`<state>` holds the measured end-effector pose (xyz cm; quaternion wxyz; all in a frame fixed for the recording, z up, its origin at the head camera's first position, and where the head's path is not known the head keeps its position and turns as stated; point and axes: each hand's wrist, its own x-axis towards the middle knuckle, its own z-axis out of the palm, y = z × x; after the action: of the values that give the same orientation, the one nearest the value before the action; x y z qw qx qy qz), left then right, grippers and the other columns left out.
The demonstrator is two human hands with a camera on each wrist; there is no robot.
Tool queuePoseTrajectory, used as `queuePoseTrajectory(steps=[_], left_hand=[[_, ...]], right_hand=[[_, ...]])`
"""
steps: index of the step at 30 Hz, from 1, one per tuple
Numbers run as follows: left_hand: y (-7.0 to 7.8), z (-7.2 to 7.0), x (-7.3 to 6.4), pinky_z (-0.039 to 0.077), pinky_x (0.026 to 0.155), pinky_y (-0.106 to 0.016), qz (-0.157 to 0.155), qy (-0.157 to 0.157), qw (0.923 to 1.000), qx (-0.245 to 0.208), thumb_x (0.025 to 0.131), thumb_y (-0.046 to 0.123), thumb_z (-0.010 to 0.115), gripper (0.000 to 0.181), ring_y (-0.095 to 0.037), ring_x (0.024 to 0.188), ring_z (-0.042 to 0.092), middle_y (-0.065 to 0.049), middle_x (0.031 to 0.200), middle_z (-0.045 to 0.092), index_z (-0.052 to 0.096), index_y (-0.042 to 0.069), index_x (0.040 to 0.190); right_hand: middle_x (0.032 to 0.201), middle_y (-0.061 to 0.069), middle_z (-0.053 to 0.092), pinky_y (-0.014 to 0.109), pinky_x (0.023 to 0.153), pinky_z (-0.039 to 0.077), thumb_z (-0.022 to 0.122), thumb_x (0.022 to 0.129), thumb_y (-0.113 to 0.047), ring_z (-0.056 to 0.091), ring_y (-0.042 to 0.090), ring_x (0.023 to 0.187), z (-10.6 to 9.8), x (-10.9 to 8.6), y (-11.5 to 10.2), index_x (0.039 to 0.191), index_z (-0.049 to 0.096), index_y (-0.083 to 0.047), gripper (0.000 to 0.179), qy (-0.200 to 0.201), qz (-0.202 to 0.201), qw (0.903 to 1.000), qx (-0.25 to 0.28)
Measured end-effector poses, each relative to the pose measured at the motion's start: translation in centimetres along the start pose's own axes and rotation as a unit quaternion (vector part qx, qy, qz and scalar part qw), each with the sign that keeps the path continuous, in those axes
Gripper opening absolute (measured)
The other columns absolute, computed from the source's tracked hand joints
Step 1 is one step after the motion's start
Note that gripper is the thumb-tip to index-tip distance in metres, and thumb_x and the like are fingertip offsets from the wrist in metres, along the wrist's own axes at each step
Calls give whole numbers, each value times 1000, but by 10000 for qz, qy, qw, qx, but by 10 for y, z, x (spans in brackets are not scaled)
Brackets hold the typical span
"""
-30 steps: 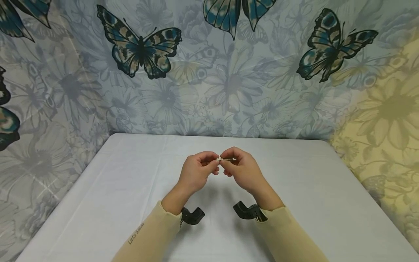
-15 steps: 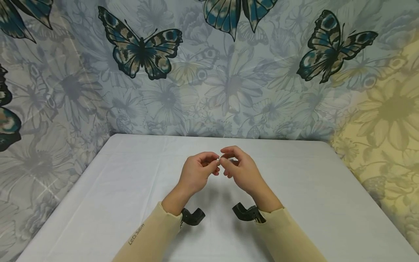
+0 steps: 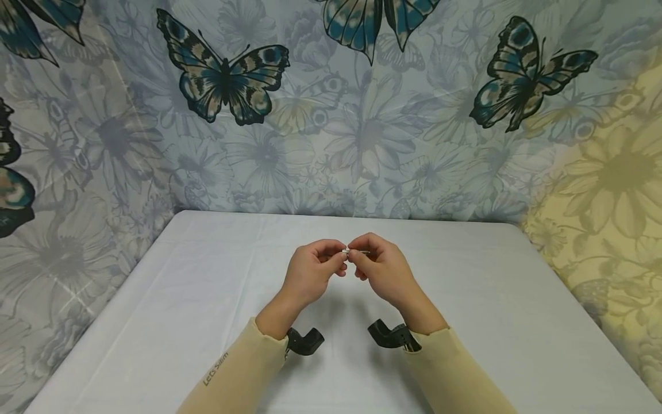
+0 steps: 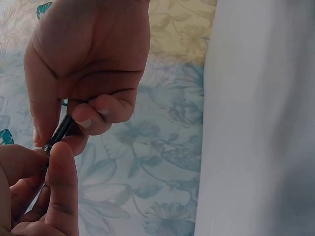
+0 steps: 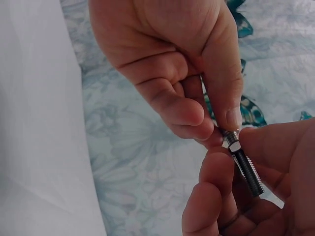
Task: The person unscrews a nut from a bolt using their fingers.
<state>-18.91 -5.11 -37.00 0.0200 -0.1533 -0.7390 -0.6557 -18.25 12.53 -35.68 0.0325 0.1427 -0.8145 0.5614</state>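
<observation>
your right hand has its index finger, raised a moment ago, back down near the thumb, pinching the threaded bolt by its hex nut. your left hand pinches the bolt's other end, fingertips nearly together. the bolt sits between both hands, above the white tabletop; its far edge runs beyond them, against the butterfly-print backdrop, with broad tabletop either side.

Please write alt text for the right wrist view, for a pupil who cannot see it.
A dark-and-silver threaded metal rod with a silver faceted nut is held between the bare left hand, pinching one end from the top, and the right hand, gripping near the nut at lower right. A pale blue floral backdrop shows behind.
</observation>
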Motion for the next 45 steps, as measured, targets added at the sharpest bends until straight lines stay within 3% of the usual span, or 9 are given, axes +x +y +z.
queuePoseTrajectory(steps=[7, 24, 29, 35, 40, 45], left_hand=[[-1, 0, 2, 59, 68, -35, -28, 18, 10000, -7, 95, 10, 69, 10, -20, 72, 70, -3, 87, 71, 72, 6, 104], [0, 2, -1, 59, 70, -35, 38, 36, 10000, 76, 95, 10, 69, 11, -19, 72, 70, -3, 88, 71, 72, 7, 105], [0, 2, -1, 59, 70, -34, 62, 44, 10000, 9, 95, 11, 70, 10, -19, 72, 70, -3, 88, 71, 72, 6, 104], [0, 3, -1, 59, 69, -34, 81, -2, 10000, -32, 95, 12, 70, 10, -19, 71, 70, -9, 89, 71, 73, 6, 102], [1, 3, -2, 58, 69, -34, 91, -1, 10000, -3, 95, 11, 69, 9, -19, 71, 70, -6, 87, 71, 73, 6, 102], [1, 3, -2, 58, 70, -34, 50, 19, 10000, -11, 95, 11, 70, 10, -19, 71, 70, -3, 87, 71, 73, 6, 102]], right_hand=[[91, 6, 67, 38, 58, 52, 66, 98, -20, 60, 27, 65, 1, 0, 0, 105, 68, -15, 8, 87, -22, 10000, 16], [97, 8, 65, 43, 64, 54, 66, 90, -6, 63, 30, 69, 0, 0, -3, 98, 66, -13, 10, 124, 53, 9999, 93], [106, 8, 63, 40, 65, 54, 66, 95, -15, 62, 32, 70, -1, -1, -2, 105, 63, -11, 11, 82, 50, 9995, 301], [90, 13, 63, 38, 62, 53, 59, 102, -33, 58, 31, 67, 0, -1, -2, 108, 62, -10, 24, -85, 200, 9992, 337], [87, 18, 62, 37, 60, 53, 59, 102, -28, 58, 30, 66, 0, -1, -3, 104, 64, -11, 18, -46, 125, 9996, 232], [94, 12, 66, 40, 61, 54, 64, 99, -21, 59, 29, 67, -1, -1, -3, 106, 65, -12, 12, 56, 121, 9998, 168]])
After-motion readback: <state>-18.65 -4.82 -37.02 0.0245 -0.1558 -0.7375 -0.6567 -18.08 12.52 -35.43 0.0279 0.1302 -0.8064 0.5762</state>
